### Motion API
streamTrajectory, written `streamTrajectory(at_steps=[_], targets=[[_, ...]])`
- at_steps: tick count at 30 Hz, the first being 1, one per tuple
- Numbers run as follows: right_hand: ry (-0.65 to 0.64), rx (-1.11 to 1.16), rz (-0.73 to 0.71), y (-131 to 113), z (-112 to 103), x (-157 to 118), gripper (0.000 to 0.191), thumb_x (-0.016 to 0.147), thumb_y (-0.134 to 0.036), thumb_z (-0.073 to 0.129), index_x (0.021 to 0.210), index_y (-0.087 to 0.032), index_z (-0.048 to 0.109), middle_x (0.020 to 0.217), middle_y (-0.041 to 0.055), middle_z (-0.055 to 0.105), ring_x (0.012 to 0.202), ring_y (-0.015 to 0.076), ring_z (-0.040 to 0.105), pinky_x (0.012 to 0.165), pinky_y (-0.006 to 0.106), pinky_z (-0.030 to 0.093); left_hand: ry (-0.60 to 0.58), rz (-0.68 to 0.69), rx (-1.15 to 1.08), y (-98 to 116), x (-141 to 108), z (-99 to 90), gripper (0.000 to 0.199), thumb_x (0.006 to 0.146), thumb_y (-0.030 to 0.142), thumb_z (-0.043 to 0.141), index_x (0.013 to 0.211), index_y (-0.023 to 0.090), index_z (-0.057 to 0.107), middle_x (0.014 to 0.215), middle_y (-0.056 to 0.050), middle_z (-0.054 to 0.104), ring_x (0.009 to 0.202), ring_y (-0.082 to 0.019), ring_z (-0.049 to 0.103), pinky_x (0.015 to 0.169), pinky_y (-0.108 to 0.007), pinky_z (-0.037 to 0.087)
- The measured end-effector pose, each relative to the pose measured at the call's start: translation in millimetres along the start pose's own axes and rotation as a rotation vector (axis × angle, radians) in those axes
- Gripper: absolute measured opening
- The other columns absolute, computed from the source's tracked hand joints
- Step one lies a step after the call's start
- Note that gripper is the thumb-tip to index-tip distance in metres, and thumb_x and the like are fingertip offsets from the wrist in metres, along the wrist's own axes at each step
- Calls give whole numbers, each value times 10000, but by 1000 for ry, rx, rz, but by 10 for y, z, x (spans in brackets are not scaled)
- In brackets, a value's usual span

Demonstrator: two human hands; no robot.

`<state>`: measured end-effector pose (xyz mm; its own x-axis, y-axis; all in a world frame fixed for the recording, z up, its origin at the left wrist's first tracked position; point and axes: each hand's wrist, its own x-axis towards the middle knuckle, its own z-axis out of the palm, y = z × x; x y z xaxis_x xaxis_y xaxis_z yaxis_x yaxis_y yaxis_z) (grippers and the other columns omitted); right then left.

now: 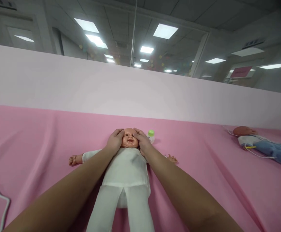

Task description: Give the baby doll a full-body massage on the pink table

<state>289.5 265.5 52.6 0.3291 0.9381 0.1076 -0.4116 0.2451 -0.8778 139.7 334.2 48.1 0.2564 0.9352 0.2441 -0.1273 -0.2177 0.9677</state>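
A baby doll (127, 167) with a white cloth body lies on its back, head away from me and arms spread to the sides. My left hand (115, 140) cups the left side of the doll's head (130, 138), its fingers curling by the temple. On the other side my right hand (142, 140) cups the head too, its fingers lying over the brow and near the eye. The mouth and one eye show between my hands. Just beyond my right hand stands a small bottle (151, 135) with a green cap, its lower part partly hidden.
A pink cloth (191, 161) with folds covers the surface. At the far right lies a second doll (270, 148) in blue and white, with a white cord and a yellow piece on it. A white cord (6, 206) rests at the lower left. A white wall (130, 93) with glass above it runs behind.
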Motion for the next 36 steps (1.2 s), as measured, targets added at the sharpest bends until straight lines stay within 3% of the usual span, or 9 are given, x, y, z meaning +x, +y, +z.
streamTrajectory(at_steps=[7, 13, 17, 22, 29, 36], targets=[[11, -48, -7, 20, 28, 28, 587, 659, -385, 905, 1174, -233, 668, 1054, 41, 747, 954, 223, 710, 895, 383, 587, -40, -84, -139, 127, -76, 58, 561, 672, 509, 890, 1072, 181, 674, 1065, -117, 758, 944, -283, 734, 868, -409, 573], [46, -24, -2, 39, 11, 74, 413, 764, -385, 783, 1152, -256, 725, 1166, 44, 753, 1099, 240, 691, 1004, 396, 555, 13, -33, -27, 19, -2, 35, 383, 788, 508, 743, 1041, 225, 690, 1024, -68, 760, 978, -268, 712, 867, -383, 556], [31, 39, 52, 17, -11, 67, 461, 730, -295, 744, 1189, -266, 727, 1262, 37, 735, 1189, 258, 666, 1067, 420, 528, 45, -38, 6, 13, 9, 30, 287, 833, 420, 639, 1043, 234, 697, 1045, -58, 755, 1018, -260, 698, 887, -375, 548], [1, -9, 35, 7, -19, 41, 588, 687, -295, 799, 1264, -256, 688, 1263, 58, 726, 1161, 268, 678, 1049, 434, 538, 49, -49, 17, 78, -33, 37, 323, 822, 440, 658, 1059, 224, 693, 1053, -70, 757, 1025, -269, 699, 903, -383, 541], [-11, -134, -29, 7, -1, 26, 618, 684, -424, 879, 1224, -234, 645, 1113, 53, 738, 1008, 240, 706, 967, 417, 564, -8, -21, 0, 143, -112, 45, 553, 700, 528, 838, 1111, 193, 682, 1055, -108, 760, 966, -301, 719, 878, -410, 549], [6, -106, -43, 69, -46, 129, 496, 735, -436, 814, 1179, -244, 705, 1182, 51, 744, 1118, 242, 682, 1051, 416, 525, 30, -29, 61, 87, -54, 45, 375, 820, 505, 702, 1058, 216, 686, 1026, -79, 761, 991, -286, 704, 867, -394, 541]])
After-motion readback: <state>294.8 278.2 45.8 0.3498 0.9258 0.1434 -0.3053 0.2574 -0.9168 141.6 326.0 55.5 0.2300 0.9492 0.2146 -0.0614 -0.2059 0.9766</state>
